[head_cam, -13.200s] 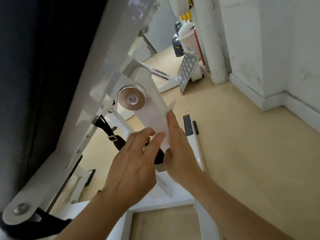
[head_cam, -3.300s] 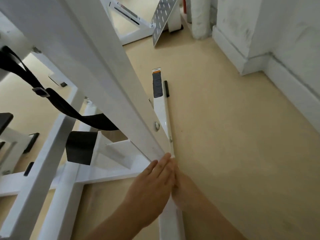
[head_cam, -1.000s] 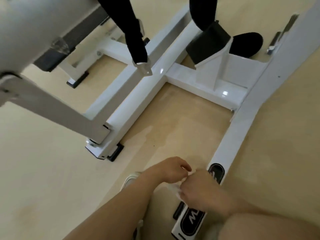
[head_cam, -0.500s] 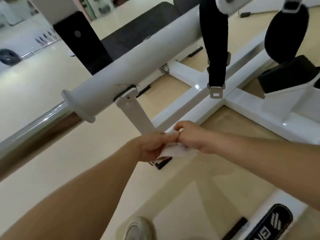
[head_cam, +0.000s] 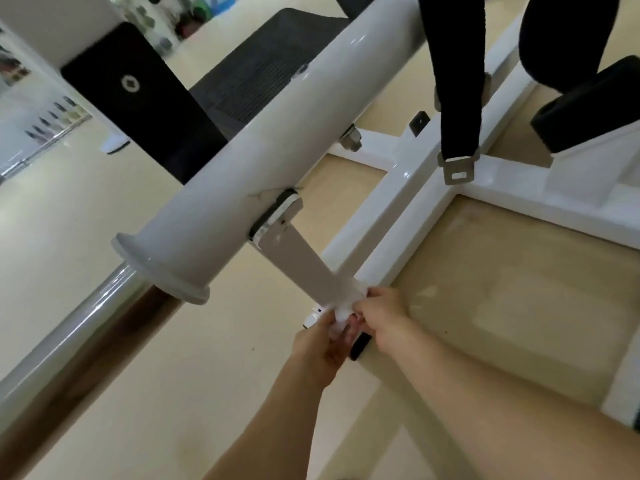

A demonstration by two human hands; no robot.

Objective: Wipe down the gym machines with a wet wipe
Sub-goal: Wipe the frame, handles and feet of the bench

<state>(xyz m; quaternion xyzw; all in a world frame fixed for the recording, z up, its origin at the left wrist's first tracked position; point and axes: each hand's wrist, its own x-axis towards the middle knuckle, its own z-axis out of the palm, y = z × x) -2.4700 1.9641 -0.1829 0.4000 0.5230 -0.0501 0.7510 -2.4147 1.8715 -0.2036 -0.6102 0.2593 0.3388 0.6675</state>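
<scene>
Beige floor [head_cam: 104, 244] fills the frame. From the bottom edge both forearms reach up to the centre, where the hands meet. The left hand [head_cam: 320, 346] curls its fingers round the lower part of the wipe [head_cam: 341, 315]. The right hand [head_cam: 381, 311], knuckles up, pinches the wipe against the lower end of a flat white bracket [head_cam: 304, 268]. That bracket slants up and left to a thick white tube [head_cam: 259, 143]. Beyond, at upper right, a black strap [head_cam: 457, 81] hangs over the white frame [head_cam: 398, 192].

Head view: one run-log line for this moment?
phase: wipe | left hand: holds crumpled white wet wipe | right hand: pinches wipe | site: lower end of flat white metal bracket
</scene>
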